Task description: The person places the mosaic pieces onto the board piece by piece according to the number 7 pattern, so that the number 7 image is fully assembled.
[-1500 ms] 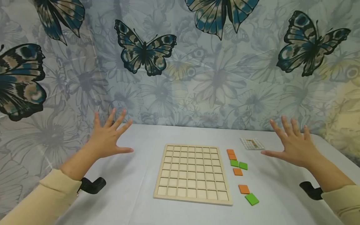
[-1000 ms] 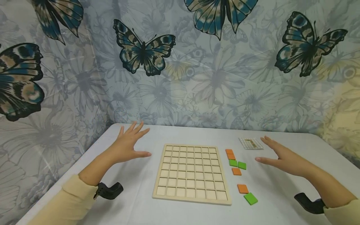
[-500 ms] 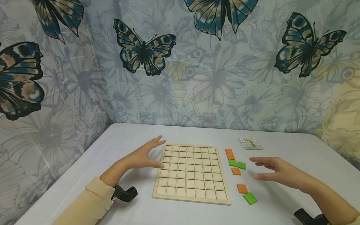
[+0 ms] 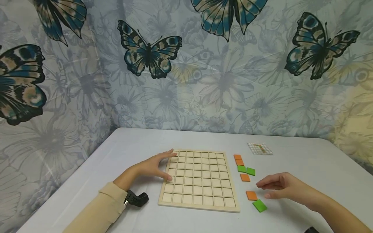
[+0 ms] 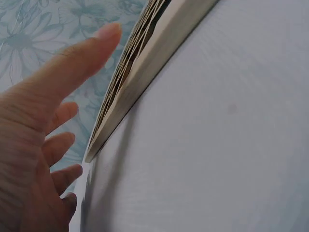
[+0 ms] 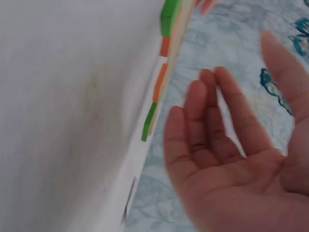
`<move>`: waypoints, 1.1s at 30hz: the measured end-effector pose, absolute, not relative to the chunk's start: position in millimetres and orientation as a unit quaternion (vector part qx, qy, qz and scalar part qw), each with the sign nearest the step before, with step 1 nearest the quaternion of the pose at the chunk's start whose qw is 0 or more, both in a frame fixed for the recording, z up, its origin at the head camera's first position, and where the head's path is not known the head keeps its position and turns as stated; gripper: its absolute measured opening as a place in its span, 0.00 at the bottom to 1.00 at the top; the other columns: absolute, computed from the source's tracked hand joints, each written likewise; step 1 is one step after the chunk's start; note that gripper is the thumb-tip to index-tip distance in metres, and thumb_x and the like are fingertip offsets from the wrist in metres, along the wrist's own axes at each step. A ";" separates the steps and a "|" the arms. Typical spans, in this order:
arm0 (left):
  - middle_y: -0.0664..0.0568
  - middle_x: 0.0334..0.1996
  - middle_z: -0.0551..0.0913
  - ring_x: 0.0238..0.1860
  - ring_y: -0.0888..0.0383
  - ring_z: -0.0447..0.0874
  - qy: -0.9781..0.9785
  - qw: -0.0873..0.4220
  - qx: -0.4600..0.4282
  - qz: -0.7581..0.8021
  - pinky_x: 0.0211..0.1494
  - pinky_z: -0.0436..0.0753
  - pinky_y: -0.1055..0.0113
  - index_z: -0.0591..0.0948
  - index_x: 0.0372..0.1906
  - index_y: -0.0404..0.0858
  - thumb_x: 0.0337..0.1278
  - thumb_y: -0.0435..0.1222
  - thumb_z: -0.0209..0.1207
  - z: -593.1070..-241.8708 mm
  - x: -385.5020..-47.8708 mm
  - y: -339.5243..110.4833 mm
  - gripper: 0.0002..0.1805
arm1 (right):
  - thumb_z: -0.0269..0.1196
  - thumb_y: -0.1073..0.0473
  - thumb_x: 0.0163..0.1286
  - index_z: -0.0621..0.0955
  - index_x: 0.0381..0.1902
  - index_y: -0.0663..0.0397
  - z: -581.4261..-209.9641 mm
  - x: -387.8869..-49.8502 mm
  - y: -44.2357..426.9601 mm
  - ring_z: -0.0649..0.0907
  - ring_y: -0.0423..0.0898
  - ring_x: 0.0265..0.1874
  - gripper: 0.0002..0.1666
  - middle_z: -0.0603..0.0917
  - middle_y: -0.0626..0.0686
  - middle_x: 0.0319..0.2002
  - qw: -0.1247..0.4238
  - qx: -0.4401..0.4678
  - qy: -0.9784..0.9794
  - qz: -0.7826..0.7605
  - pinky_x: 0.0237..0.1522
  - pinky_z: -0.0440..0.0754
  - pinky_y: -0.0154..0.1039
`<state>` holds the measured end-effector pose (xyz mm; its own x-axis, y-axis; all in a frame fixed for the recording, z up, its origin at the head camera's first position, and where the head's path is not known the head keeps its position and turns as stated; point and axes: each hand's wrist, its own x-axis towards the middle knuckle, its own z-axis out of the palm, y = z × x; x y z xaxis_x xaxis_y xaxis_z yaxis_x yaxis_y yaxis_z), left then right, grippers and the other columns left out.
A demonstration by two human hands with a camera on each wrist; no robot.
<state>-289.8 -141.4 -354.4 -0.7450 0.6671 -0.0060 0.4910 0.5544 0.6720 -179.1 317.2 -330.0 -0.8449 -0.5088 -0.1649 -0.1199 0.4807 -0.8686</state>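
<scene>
A wooden board [image 4: 197, 180], divided into a grid of square cells, lies flat on a white table [image 4: 300, 153], in front of the person. The left hand [image 4: 148, 166] reaches over the left edge of the board, its thumb spread well away from the other fingers, so the grip is wide. From above, the fingertips overlap the far left cells and the thumb overlaps the edge lower down; whether they touch the wood cannot be told.

The right hand [image 4: 284, 186] is to the right of the board, its fingers gently bent and the thumb held apart from them, leaving a moderate gap. It is near the front orange tile [image 4: 251, 195] and the front green tile [image 4: 260, 205], which lie close together on the table.

The other tiles lie farther back along the board's right side: an orange pair [image 4: 238, 160] end to end, two green tiles [image 4: 251, 171] side by side, then a single orange tile [image 4: 245, 177]. Beyond them, a small card [image 4: 260, 149] printed with a grid lies flat.

A cream sleeve [image 4: 93, 207] covers the left forearm, and a black device [image 4: 137, 199] sits at that wrist. Behind the table is a flowered wall covering [image 4: 224, 81] with large blue butterflies [image 4: 149, 53].
</scene>
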 end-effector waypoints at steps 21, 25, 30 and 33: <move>0.54 0.75 0.48 0.74 0.41 0.37 0.893 0.117 0.311 0.304 0.70 0.45 0.36 0.63 0.70 0.49 0.38 0.53 0.71 -367.0 -291.7 -141.1 0.49 | 0.64 0.60 0.61 0.80 0.46 0.64 -361.5 -182.0 309.7 0.81 0.32 0.42 0.17 0.84 0.48 0.44 0.119 -0.239 0.842 -0.468 0.43 0.78 0.25; 0.54 0.74 0.49 0.74 0.41 0.38 0.892 0.115 0.315 0.302 0.70 0.47 0.36 0.63 0.69 0.49 0.38 0.53 0.71 -366.2 -292.4 -140.8 0.49 | 0.64 0.62 0.61 0.81 0.45 0.62 -363.9 -181.8 308.1 0.80 0.33 0.41 0.15 0.84 0.47 0.43 0.096 -0.255 0.847 -0.458 0.42 0.77 0.24; 0.53 0.74 0.49 0.74 0.42 0.38 0.892 0.120 0.312 0.305 0.70 0.46 0.36 0.63 0.70 0.49 0.37 0.53 0.71 -365.5 -291.3 -140.0 0.49 | 0.65 0.61 0.60 0.83 0.43 0.58 -364.1 -179.5 304.1 0.78 0.30 0.39 0.13 0.83 0.44 0.41 0.052 -0.276 0.862 -0.421 0.41 0.76 0.23; 0.52 0.74 0.49 0.74 0.41 0.37 0.893 0.120 0.310 0.304 0.70 0.46 0.36 0.62 0.70 0.48 0.37 0.53 0.71 -365.3 -290.2 -140.0 0.50 | 0.66 0.58 0.60 0.83 0.42 0.55 -362.4 -177.9 301.8 0.78 0.30 0.39 0.13 0.83 0.41 0.40 0.042 -0.275 0.870 -0.407 0.41 0.76 0.23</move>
<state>-290.2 -140.0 -365.3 -0.7790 0.6265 -0.0264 0.4803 0.6232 0.6172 -177.9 301.8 -362.4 -0.8451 -0.5129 0.1507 -0.4447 0.5180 -0.7307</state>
